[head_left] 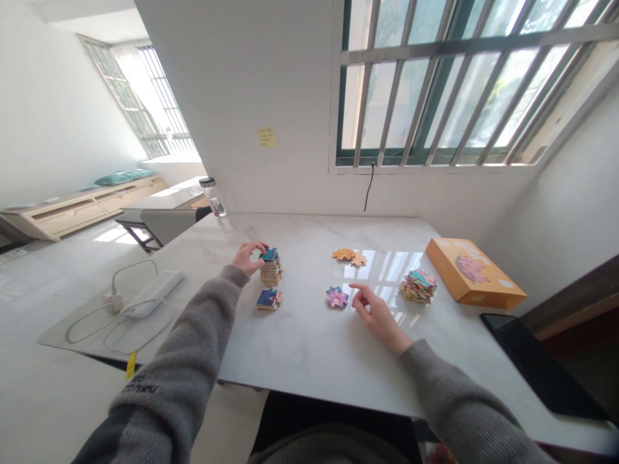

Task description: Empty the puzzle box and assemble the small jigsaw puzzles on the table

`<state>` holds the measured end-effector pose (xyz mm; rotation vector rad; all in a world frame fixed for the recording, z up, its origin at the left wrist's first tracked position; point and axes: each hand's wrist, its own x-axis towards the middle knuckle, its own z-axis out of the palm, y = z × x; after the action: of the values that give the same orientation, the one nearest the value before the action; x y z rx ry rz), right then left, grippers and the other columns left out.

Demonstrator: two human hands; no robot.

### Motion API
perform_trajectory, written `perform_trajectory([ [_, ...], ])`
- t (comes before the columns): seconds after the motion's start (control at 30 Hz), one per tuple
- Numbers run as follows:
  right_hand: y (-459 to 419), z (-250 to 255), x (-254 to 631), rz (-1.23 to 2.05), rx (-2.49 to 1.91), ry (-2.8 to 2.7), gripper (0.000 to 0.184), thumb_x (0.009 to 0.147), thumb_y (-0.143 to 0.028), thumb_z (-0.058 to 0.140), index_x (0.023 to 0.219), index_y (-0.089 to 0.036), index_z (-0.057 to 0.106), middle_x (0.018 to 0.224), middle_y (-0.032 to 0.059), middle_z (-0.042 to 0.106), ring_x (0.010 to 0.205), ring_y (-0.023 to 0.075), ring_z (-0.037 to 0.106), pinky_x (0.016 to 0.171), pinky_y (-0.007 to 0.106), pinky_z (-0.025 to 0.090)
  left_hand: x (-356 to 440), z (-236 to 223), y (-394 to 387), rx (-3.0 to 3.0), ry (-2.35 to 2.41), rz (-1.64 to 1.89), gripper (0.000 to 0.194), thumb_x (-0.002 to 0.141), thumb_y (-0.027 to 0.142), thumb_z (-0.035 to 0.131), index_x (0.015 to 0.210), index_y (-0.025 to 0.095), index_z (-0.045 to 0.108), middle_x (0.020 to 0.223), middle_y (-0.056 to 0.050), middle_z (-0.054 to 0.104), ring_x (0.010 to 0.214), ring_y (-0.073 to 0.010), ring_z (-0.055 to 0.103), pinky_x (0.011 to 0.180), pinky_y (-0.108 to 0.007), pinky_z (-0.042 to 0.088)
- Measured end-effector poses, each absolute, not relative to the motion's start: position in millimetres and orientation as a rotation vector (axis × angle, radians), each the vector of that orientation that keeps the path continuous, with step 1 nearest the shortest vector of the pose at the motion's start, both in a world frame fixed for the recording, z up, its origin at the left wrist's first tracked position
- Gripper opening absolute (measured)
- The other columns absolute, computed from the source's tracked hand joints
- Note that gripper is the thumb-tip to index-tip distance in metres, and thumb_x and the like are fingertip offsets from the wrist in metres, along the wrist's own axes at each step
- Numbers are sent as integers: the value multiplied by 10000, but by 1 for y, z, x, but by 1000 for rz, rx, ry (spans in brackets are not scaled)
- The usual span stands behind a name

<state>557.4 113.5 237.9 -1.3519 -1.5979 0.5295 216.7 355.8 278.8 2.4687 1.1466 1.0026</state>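
Note:
My left hand (249, 258) reaches to a tall stack of jigsaw puzzle pieces (271, 272), its thumb and index finger closed on the blue puzzle piece (268, 254) at the top. A shorter pile of dark blue puzzle pieces (267, 299) lies just in front of that stack. My right hand (374, 312) hovers low over the table, index finger stretched out and the others loosely curled, with nothing visible in it. Nearest to it on its left is a small group of purple and blue puzzle pieces (337, 297).
Orange puzzle pieces (348, 256) lie farther back. A mixed pile (418, 287) stands at right, beside an orange box (471, 270) and a black tablet-like slab (536, 361). A power strip (152, 294) with cables lies left; a bottle (213, 196) stands at the far left corner.

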Motion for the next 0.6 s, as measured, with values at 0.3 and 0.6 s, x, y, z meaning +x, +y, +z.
perform_trajectory([
  [0.3,119,229,559,338,-1430,-1727,227,922,-196,470,1086,-211,627,883,49,594,817,191,590,745,324,503,237,299,320,2609,1042,1294,140,725,99,583,817,204,582,1158,-99,635,1112,-296,519,979,-500,427],
  [0.6,120,220,562,204,-1522,-1931,276,887,-156,573,1146,-227,636,1251,102,623,1157,275,546,1005,470,442,363,257,230,2867,573,590,296,763,209,652,1056,236,627,1223,-66,620,1144,-266,528,962,-416,460],
])
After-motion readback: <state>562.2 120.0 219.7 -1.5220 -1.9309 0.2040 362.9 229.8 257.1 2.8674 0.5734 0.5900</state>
